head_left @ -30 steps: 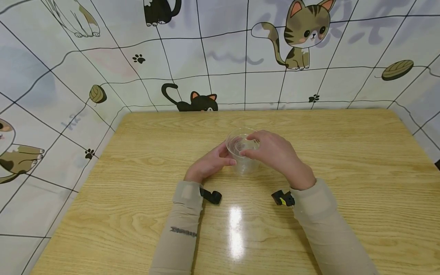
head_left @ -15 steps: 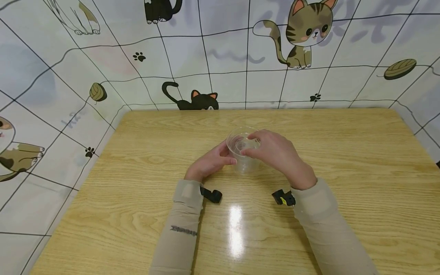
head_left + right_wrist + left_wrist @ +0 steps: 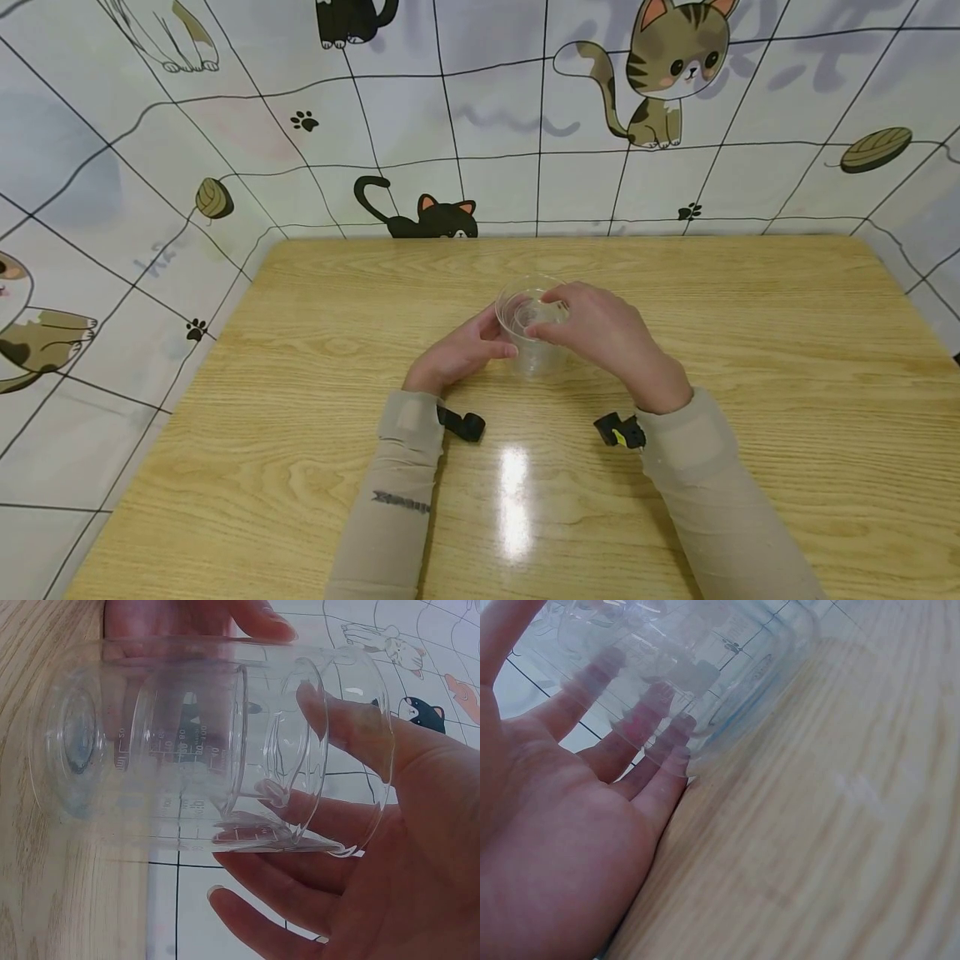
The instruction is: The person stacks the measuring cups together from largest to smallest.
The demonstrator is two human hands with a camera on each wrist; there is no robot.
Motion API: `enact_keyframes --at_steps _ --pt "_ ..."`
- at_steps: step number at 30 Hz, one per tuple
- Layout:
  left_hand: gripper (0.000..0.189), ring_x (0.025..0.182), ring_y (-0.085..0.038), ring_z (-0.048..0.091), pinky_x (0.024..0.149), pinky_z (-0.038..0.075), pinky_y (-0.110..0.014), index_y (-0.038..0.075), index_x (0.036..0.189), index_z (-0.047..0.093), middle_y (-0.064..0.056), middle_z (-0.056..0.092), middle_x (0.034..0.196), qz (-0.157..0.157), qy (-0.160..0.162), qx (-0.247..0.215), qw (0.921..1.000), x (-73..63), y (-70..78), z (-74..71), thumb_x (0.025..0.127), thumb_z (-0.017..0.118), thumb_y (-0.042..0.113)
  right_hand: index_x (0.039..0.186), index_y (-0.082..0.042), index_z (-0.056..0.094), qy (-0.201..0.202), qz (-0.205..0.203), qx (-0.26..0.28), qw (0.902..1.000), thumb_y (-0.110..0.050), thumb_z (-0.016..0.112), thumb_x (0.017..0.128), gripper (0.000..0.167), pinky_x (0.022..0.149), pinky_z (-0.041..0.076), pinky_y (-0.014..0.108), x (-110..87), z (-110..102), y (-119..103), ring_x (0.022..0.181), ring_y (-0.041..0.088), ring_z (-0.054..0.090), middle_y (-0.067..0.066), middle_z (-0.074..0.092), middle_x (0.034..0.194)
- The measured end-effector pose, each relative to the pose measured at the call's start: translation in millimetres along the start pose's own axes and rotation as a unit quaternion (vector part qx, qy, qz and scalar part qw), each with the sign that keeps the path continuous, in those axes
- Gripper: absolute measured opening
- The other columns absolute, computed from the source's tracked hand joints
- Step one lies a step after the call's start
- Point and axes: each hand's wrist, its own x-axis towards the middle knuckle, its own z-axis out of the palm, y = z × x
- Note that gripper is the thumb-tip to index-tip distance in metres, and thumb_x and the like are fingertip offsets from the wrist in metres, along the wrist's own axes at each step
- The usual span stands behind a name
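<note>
A large clear beaker (image 3: 534, 362) stands upright on the table, with a smaller clear graduated beaker (image 3: 187, 750) nested inside. Several rims overlap in the right wrist view, so I cannot tell how many pieces are nested. My left hand (image 3: 461, 350) holds the large beaker from the left, thumb on the near side and fingers behind the wall. Over the mouth from the right, my right hand (image 3: 603, 329) reaches in, its thumb and a finger pinching the inner beaker's upper part. Its other fingers lie outside the large beaker's wall.
The wood-grain table (image 3: 300, 333) reaches back to a cat-patterned wall covering (image 3: 495, 125), which also runs along the left and right sides. A black strap device (image 3: 463, 427) sits at the left cuff, and another black device (image 3: 621, 432) at the right cuff.
Both hands and the nested beakers hold nearly the same pose throughout. Only the head view has shifted slightly, with the wall pattern sitting a little higher.
</note>
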Motion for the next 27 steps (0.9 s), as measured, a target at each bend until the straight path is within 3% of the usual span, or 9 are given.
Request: enact_keyframes --at_steps 12,27 --pt "0.078 0.129 -0.016 0.027 0.101 0.027 -0.035 0.018 0.143 0.017 -0.001 0.024 0.144 0.002 -0.002 -0.012 0.9999 1.0 -5.7 -3.1 0.081 0.063 0.006 0.121 -0.014 0.054 0.001 -0.001 0.004 1.0 -0.055 0.058 0.077 0.061 0.08 0.042 0.049 1.0 0.7 1.0 0.109 0.028 0.049 0.007 0.051 0.125" --pt "0.073 0.13 -0.011 0.024 0.102 0.026 -0.033 0.022 0.141 0.023 0.004 0.024 0.144 -0.003 0.011 0.017 0.9998 1.7 -7.3 -4.7 0.082 0.063 0.005 0.121 -0.014 0.054 0.01 0.005 0.004 0.9999 -0.055 0.059 0.076 0.061 0.077 0.044 0.047 1.6 2.7 0.4 0.107 0.027 0.05 0.006 0.053 0.123"
